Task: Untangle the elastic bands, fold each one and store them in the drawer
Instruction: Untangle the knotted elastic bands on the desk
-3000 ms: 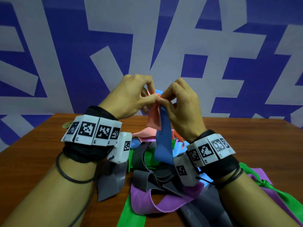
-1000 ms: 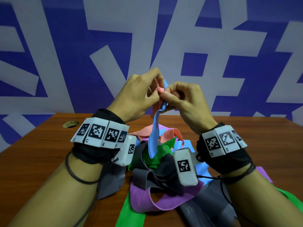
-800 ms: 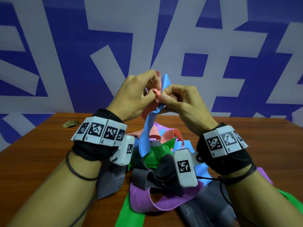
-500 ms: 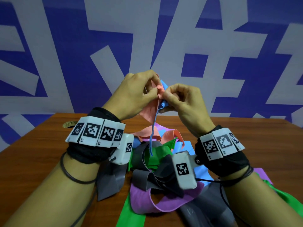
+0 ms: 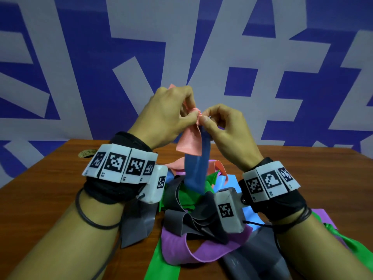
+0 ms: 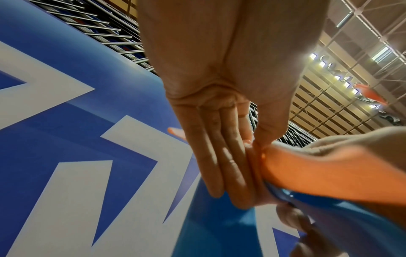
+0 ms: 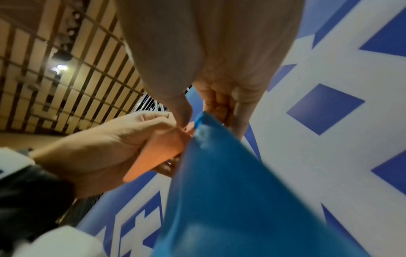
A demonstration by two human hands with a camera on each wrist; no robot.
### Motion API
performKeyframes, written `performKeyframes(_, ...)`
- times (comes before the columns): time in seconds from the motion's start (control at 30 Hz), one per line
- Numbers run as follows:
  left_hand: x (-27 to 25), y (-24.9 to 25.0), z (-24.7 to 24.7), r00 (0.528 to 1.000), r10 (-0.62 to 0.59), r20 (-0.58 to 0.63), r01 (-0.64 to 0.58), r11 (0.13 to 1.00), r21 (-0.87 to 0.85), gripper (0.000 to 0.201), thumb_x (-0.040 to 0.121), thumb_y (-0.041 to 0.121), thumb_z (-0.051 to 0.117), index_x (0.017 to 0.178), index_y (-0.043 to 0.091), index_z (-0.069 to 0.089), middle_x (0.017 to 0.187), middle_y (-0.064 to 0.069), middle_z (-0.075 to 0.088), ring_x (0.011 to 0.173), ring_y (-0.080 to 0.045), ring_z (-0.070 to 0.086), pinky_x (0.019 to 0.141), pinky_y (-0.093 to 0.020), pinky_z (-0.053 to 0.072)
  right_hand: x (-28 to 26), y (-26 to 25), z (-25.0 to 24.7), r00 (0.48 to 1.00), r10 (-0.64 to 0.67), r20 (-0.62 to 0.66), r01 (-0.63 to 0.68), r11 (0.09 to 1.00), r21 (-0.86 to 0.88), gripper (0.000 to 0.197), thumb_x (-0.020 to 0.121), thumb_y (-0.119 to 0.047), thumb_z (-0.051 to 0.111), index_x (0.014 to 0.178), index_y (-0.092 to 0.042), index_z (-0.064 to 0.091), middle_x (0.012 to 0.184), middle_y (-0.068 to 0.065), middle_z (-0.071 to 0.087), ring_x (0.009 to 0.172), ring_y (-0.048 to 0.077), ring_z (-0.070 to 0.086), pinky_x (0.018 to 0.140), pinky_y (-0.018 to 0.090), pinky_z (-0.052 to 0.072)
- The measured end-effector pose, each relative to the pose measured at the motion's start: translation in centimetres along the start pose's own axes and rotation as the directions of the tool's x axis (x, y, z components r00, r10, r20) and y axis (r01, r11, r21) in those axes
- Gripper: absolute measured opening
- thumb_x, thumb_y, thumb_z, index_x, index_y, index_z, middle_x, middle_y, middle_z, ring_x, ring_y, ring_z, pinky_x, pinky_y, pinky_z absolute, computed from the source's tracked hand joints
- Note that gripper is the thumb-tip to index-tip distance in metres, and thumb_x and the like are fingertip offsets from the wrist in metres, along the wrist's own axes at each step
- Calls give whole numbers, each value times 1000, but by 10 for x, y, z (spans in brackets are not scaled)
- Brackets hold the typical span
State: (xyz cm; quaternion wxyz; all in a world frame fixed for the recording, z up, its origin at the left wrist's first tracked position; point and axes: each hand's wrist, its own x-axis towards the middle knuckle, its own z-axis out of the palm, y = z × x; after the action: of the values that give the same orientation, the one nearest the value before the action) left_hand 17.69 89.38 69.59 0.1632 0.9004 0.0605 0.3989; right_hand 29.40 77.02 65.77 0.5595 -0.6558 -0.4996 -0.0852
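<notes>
Picking at a knot, both hands work raised above the heap of elastic bands (image 5: 193, 229) on the worktop (image 5: 50, 190). The left hand (image 5: 167, 116) pinches the salmon band (image 5: 190, 142) between thumb and fingers (image 6: 222, 156) right at the knot, and the right hand (image 5: 228, 126) pinches the same bunched spot from the other side, its fingers curled in. A blue band (image 5: 196, 172) hangs from the knot beside the salmon one and runs down into the heap (the wrist views show salmon and blue meeting tightly at the pinch).

By the look of things the task is at an early stage: these two bands are not yet apart, nothing lies folded, and no drawer shows in any view. Every band, as far as can be seen, has yet to be freed, folded and stored.

Within the heap, grey bands (image 5: 181, 217) cross over a purple band (image 5: 201, 251), and a green band (image 5: 159, 265) runs out from under the heap toward the near edge of the worktop. Another green stretch with a knot in it lies to the right of the heap, under the right forearm. A small round brass-coloured thing (image 5: 87, 153) sits well to the left of the heap and beyond it. The blue band's lower end is buried in the heap, so pulling it clear will likely drag the others
</notes>
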Motion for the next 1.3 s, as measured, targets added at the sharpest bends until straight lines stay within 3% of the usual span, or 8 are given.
performKeyframes(0.17,-1,1,3,1000,12,26,-13,998,55,16,90,32,64,82,21,56,72,2,66,70,-18,66,68,-45,58,-1,-2,-1,999,-50,-2,49,978,-201,20,90,-33,70,80,-17,62,58,-7,49,54,6,44,53,16,32)
performKeyframes(0.37,-3,3,11,998,-20,63,17,999,52,15,91,30,61,83,19,54,61,3,67,63,-15,68,67,-42,58,2,-1,-2,991,-129,-30,108,920,-377,15,86,-22,73,78,-16,63,70,-12,41,63,7,43,59,29,37)
performKeyframes(0.5,-2,2,13,985,-62,159,45,993,109,10,94,25,53,103,22,49,67,2,68,69,-19,67,70,-46,56,-1,-4,3,978,-209,7,186,853,-489,13,90,-19,63,81,-10,59,83,-1,43,70,27,49,57,47,44)
performKeyframes(0.6,-3,0,14,973,-74,217,31,981,192,4,95,28,51,97,25,50,73,3,67,75,-21,66,75,-47,54,-2,-5,5,966,-256,39,235,805,-545,15,91,-18,62,81,-9,56,86,1,44,69,27,46,54,48,44)
performKeyframes(0.8,-1,-3,13,988,-96,125,93,995,26,12,94,26,50,93,18,59,68,1,65,69,-24,65,70,-47,57,-3,-9,9,941,-336,-36,265,799,-540,16,85,-20,65,78,-9,55,86,7,49,65,29,47,48,44,43)
performKeyframes(0.93,0,-4,12,987,-145,72,148,988,-42,16,95,15,49,91,12,65,58,7,58,60,-15,60,69,-45,58,-5,-13,11,917,-398,-28,329,793,-513,17,84,-19,62,75,-9,52,82,9,50,60,31,46,44,46,43)
performKeyframes(1.1,0,-6,4,970,-231,81,240,962,-133,18,99,16,47,94,15,64,70,2,69,62,-10,68,59,-29,59,-7,-21,12,861,-509,-10,438,751,-494,18,87,-17,53,72,-7,50,80,10,50,57,28,43,41,43,41)
performKeyframes(1.3,-1,-1,-8,973,-172,152,197,965,-174,13,99,10,50,100,10,62,69,-2,71,60,-9,71,56,-20,58,-4,-9,11,941,-328,-77,273,877,-396,15,91,-23,66,85,-12,57,87,-5,46,69,11,44,57,44,46)
